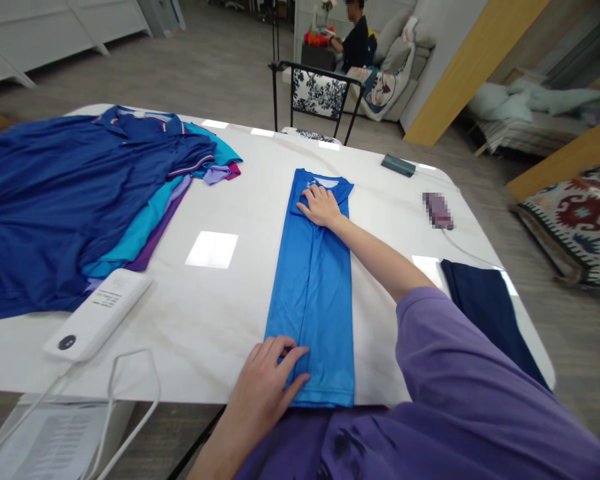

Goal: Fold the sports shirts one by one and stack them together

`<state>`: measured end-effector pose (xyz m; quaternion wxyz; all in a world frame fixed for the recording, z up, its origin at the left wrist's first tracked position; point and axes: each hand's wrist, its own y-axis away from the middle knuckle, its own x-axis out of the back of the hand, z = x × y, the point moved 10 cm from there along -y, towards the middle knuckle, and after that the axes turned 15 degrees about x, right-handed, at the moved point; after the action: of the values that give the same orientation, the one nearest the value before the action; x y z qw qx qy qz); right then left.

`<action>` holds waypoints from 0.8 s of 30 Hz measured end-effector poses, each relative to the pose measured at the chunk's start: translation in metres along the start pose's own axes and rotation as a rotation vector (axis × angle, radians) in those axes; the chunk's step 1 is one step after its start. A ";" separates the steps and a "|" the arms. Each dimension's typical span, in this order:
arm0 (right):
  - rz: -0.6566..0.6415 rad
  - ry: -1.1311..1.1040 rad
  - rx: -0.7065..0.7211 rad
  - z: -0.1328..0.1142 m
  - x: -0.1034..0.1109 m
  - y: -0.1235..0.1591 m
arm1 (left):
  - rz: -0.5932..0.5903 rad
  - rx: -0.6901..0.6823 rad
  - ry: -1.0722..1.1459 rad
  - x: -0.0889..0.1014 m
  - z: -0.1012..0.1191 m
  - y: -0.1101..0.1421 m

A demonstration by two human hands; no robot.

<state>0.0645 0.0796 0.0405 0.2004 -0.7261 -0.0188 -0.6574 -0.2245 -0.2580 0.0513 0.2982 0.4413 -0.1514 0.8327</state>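
A bright blue shirt [325, 300] lies folded into a long narrow strip on the white table, its collar end away from me and its hem at the near edge. My right hand [321, 205] rests on the fabric just below the collar, fingers spread and pressing down. Over the lower left edge of the shirt, close to the hem, sits my left hand [260, 383], its thumb and forefinger apart on the cloth. The tips of its other fingers are partly hidden. A lengthwise fold line runs down the strip between the hands.
Dark blue polo shirts [80, 200] are heaped over other coloured shirts at left. A white power strip [100, 313] with a cable lies before them. At right are folded navy cloth [490, 313], a phone [437, 210] and a dark green case [399, 165]. A chair [317, 93] stands beyond.
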 end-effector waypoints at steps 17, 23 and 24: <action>0.077 -0.263 -0.250 0.235 0.049 0.033 | 0.127 -0.056 -0.145 0.019 -0.020 -0.010; 0.054 -0.602 -0.285 0.267 0.015 0.023 | 0.125 -0.049 -0.186 0.011 -0.026 -0.012; 0.046 -0.649 -0.284 0.271 0.013 0.022 | 0.124 -0.053 -0.194 0.010 -0.026 -0.012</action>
<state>0.3293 0.1414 0.0318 0.0958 -0.9181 0.0264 -0.3838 -0.2383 -0.2314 0.0448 0.2415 0.5014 -0.2284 0.7988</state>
